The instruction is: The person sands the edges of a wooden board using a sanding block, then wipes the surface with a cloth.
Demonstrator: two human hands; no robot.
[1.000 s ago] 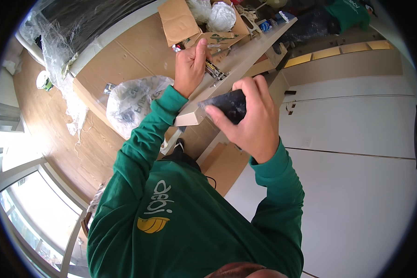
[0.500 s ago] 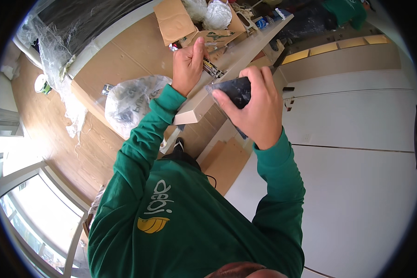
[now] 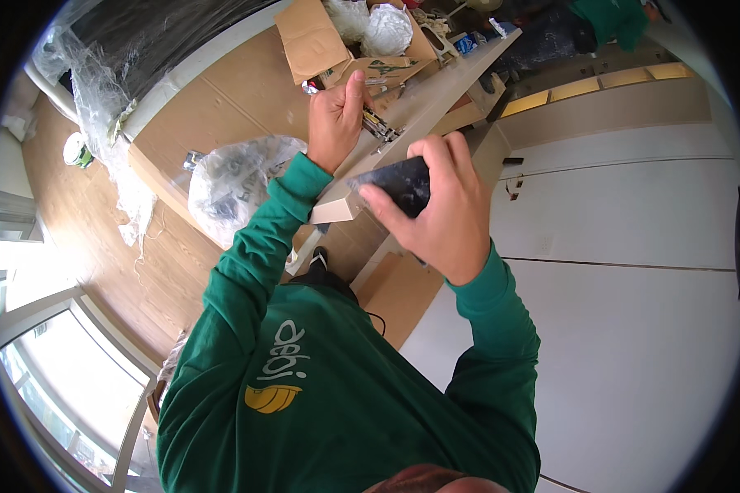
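Observation:
My right hand [image 3: 448, 215] is closed around a dark, dusty flat pad [image 3: 403, 182] that looks like a sanding pad. Its thumb presses on the near side, and the pad's tip lies over the near end of a long pale board [image 3: 429, 105]. My left hand [image 3: 335, 123] is closed at the board's left edge, thumb pointing up and away from me; its fingertips are hidden. Beside that hand, a metal hinge-like fitting [image 3: 378, 126] lies on the board.
A clear plastic bag [image 3: 237, 185] lies left of my left forearm on a brown cardboard-covered surface [image 3: 214, 99]. Farther off stands an open cardboard box [image 3: 311, 41] with wrapped bundles. White panels [image 3: 625, 214] fill the right side. Another person's green sleeve [image 3: 617, 23] shows at the far right.
My right hand has moved a little left and toward me with the dark pad, and the pad now sits nearer the board's end. My left hand has barely moved.

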